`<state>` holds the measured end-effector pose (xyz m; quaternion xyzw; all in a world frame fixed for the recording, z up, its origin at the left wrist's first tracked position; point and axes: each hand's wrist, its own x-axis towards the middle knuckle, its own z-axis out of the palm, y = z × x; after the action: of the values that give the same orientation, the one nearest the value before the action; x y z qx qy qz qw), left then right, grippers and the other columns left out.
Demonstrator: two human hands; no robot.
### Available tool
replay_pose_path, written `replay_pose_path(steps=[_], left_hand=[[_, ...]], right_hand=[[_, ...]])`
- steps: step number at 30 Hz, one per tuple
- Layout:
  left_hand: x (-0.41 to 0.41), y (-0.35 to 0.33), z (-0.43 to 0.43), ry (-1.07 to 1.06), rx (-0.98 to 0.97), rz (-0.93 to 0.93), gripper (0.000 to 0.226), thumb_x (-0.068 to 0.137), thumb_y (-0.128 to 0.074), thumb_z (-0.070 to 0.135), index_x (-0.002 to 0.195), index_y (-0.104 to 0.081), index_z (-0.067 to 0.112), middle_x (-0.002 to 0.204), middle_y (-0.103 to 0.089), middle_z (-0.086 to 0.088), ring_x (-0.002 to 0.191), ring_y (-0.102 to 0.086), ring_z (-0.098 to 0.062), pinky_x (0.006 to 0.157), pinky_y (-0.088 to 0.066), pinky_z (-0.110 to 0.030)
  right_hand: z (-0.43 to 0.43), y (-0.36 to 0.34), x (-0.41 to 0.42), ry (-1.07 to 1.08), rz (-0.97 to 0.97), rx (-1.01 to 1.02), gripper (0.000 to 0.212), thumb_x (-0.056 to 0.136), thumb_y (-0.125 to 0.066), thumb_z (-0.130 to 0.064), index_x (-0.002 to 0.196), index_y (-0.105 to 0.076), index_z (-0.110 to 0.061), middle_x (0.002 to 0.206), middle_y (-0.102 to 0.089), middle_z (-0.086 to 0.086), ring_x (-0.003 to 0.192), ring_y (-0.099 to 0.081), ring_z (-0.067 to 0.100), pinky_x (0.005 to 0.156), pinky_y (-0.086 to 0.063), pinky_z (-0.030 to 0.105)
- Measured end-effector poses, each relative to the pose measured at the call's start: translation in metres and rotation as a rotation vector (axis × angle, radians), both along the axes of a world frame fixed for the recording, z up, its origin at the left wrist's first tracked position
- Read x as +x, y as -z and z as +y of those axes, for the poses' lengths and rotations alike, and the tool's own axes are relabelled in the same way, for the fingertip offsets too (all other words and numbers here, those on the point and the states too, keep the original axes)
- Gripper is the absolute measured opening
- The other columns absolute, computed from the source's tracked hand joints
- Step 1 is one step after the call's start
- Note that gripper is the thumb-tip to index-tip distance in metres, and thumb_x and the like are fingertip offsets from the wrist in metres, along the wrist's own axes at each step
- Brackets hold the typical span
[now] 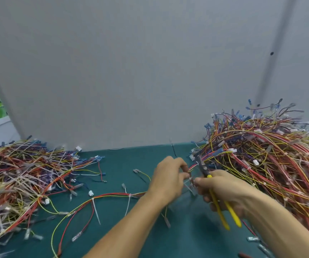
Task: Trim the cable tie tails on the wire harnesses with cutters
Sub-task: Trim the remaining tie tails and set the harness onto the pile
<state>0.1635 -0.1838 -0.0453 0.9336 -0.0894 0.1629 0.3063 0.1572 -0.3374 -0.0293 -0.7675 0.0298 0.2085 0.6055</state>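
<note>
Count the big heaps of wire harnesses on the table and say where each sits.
2. The left heap covers the left of the table; the taller right heap rises behind the right hand, which holds the yellow-handled cutters. More may lie outside the view.

Left hand point(168, 175): bare, nothing worn on it.
Right hand point(222, 187): bare too.
Left arm point(131, 226): bare all the way to the picture's edge.
Right arm point(280, 220): bare as well.

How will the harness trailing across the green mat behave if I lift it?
Probably floppy: the wire harness lies in slack curves. Likely light, since it is only a few thin wires. Its untrimmed cable tie tails stick out and could snag.
</note>
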Motion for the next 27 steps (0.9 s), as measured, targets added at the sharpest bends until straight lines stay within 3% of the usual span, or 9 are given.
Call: replay_pose_path(steps=[2, 5, 8, 10, 14, 18, 21, 27], left_hand=[[0.005, 0.0, 0.002, -0.041, -0.115, 0.022, 0.012, 0.092, -0.058, 0.017, 0.084, -0.051, 0.023, 0.089, -0.05, 0.002, 0.085, -0.05, -0.018, 0.075, -0.038, -0.027], [0.008, -0.003, 0.008, -0.095, -0.328, 0.101, 0.013, 0.096, -0.047, 0.014, 0.086, -0.043, 0.02, 0.092, -0.06, -0.004, 0.084, -0.061, -0.026, 0.067, -0.044, -0.033], [0.009, -0.005, 0.011, -0.136, -0.632, 0.17, 0.018, 0.098, -0.039, 0.013, 0.082, -0.037, 0.022, 0.09, -0.07, -0.002, 0.072, -0.069, -0.024, 0.06, -0.045, -0.034], [0.008, -0.003, 0.012, -0.108, -0.715, 0.18, 0.019, 0.1, -0.035, 0.013, 0.083, -0.034, 0.021, 0.084, -0.073, 0.0, 0.066, -0.071, -0.019, 0.064, -0.049, -0.037], [0.006, 0.0, 0.014, -0.026, -0.846, 0.159, 0.017, 0.102, -0.034, 0.008, 0.086, -0.035, 0.015, 0.073, -0.071, -0.001, 0.061, -0.069, -0.022, 0.076, -0.053, -0.044], [-0.001, -0.005, 0.026, 0.018, -1.056, 0.115, 0.011, 0.097, -0.05, 0.008, 0.091, -0.041, 0.009, 0.073, -0.064, -0.007, 0.053, -0.059, -0.012, 0.056, -0.05, -0.022], [-0.008, -0.007, 0.044, 0.043, -1.074, 0.126, 0.031, 0.084, -0.067, -0.002, 0.097, -0.044, 0.013, 0.078, -0.067, -0.005, 0.063, -0.061, -0.011, 0.062, -0.05, -0.019], [-0.012, -0.005, 0.052, -0.064, -1.074, 0.096, 0.04, 0.081, -0.065, -0.012, 0.098, -0.045, 0.017, 0.085, -0.069, -0.007, 0.062, -0.064, -0.006, 0.064, -0.045, -0.02]], right_hand=[[-0.013, 0.003, -0.001, -0.019, -0.037, -0.082, 0.012, 0.095, -0.059, -0.015, 0.087, -0.054, -0.007, 0.067, -0.058, 0.006, 0.049, -0.047, 0.014, 0.047, -0.037, 0.025], [-0.03, 0.008, 0.001, 0.031, -0.091, -0.132, 0.01, 0.095, -0.06, -0.014, 0.089, -0.056, -0.007, 0.075, -0.061, 0.008, 0.05, -0.052, 0.014, 0.048, -0.039, 0.026], [-0.044, 0.006, 0.015, 0.255, -0.041, 0.183, 0.009, 0.096, -0.058, -0.016, 0.091, -0.058, -0.009, 0.075, -0.061, 0.007, 0.054, -0.051, 0.016, 0.053, -0.039, 0.029], [-0.049, 0.001, 0.029, 0.429, 0.018, 0.443, 0.015, 0.098, -0.053, -0.022, 0.087, -0.058, -0.013, 0.076, -0.061, 0.005, 0.058, -0.049, 0.016, 0.055, -0.037, 0.031], [-0.05, -0.005, 0.057, 0.611, 0.053, 0.595, 0.023, 0.101, -0.049, -0.024, 0.079, -0.053, -0.016, 0.075, -0.056, -0.002, 0.058, -0.045, 0.011, 0.054, -0.034, 0.03], [-0.052, -0.018, 0.077, 0.667, 0.018, 0.693, 0.03, 0.103, -0.041, -0.025, 0.077, -0.05, -0.014, 0.071, -0.046, -0.005, 0.056, -0.039, 0.007, 0.056, -0.031, 0.025], [-0.056, -0.022, 0.089, 0.727, -0.028, 0.654, 0.032, 0.104, -0.038, -0.023, 0.076, -0.049, -0.013, 0.071, -0.044, -0.004, 0.056, -0.038, 0.006, 0.055, -0.03, 0.024], [-0.027, -0.002, 0.056, 0.764, -0.101, 0.438, 0.025, 0.095, -0.056, -0.007, 0.071, -0.049, -0.011, 0.065, -0.045, 0.004, 0.052, -0.041, 0.016, 0.051, -0.032, 0.029]])
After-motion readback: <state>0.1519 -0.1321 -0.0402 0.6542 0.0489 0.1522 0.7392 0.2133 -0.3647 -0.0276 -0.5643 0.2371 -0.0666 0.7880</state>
